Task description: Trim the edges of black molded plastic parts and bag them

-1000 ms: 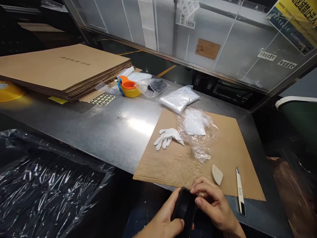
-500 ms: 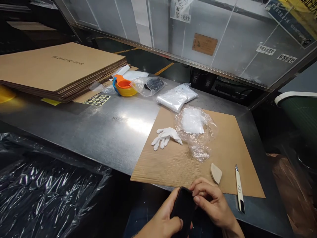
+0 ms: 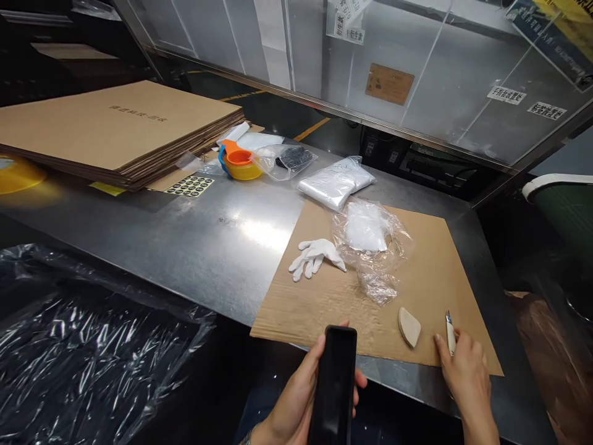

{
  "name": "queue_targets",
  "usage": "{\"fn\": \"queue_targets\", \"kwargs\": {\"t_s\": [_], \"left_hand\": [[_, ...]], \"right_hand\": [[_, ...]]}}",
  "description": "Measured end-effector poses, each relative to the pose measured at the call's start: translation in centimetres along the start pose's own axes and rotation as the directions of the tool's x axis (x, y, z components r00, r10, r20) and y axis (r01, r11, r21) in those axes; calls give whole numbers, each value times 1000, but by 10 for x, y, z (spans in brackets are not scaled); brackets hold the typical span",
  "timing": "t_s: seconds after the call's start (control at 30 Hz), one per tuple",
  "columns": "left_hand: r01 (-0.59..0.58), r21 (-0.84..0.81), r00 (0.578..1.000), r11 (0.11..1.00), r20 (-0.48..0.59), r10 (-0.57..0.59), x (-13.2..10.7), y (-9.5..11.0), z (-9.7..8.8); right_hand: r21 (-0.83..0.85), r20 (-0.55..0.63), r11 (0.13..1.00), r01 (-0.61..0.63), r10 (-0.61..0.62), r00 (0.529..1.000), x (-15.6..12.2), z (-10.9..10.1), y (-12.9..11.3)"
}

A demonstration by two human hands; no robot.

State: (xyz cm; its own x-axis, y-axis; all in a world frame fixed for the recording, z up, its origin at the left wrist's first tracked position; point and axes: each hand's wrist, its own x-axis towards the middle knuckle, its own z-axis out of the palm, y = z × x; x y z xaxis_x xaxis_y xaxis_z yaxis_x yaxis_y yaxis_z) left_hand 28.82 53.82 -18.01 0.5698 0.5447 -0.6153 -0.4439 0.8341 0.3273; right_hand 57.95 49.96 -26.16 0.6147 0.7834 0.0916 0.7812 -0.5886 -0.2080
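Observation:
My left hand (image 3: 296, 395) is closed round a long black plastic piece with raised edges (image 3: 332, 383), held upright in front of the table's edge. On the right, my right hand (image 3: 467, 371) has its thumb and fingers on either side of a white craft knife (image 3: 450, 337). The knife lies on the cardboard with its tip pointing away, and the hand covers its rear part. Left of that hand rests a beige wedge-shaped pad (image 3: 409, 327). A white glove (image 3: 315, 258) lies further up the cardboard sheet (image 3: 319, 315).
Crumpled clear plastic with white pieces (image 3: 368, 228) lies on the cardboard, a white plastic package (image 3: 336, 182) behind it. On the metal table (image 3: 208, 247) stand an orange-and-yellow tape dispenser (image 3: 241, 162), a bagged dark item (image 3: 291, 159) and stacked cardboard (image 3: 115, 127). Black plastic sheeting (image 3: 92, 346) covers the lower left.
My right hand has left the black plastic piece and moved right to the craft knife. My left hand still holds the piece, now turned more upright. The view has shifted slightly.

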Motion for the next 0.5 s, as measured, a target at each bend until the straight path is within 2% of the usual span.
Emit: {"fn": "queue_targets", "kwargs": {"t_s": [0.13, 0.27, 0.33, 0.4, 0.47, 0.5], "left_hand": [[26, -174, 1000, 984, -8, -28, 8, 4, -6], [-118, -244, 993, 963, -37, 112, 12, 11, -11], [-214, -234, 976, 948, -92, 198, 12, 15, -10], [-289, -212, 954, 934, -139, 264, 12, 19, -8], [-354, -186, 930, 917, -174, 324, 11, 21, -6], [-389, -170, 914, 906, -192, 357, 11, 22, -5]], "right_hand": [[5, 88, 1000, -15, 14, 996, 8, 7, 14], [93, 123, 990, -105, 93, 988, 0, -7, 6], [282, 203, 957, -69, 11, 979, -19, -20, -12], [579, 297, 814, -29, -178, 938, -47, -36, -39], [742, 377, 665, -82, -313, 872, -78, -50, -72], [776, 421, 619, -122, -365, 830, -92, -55, -87]]}}
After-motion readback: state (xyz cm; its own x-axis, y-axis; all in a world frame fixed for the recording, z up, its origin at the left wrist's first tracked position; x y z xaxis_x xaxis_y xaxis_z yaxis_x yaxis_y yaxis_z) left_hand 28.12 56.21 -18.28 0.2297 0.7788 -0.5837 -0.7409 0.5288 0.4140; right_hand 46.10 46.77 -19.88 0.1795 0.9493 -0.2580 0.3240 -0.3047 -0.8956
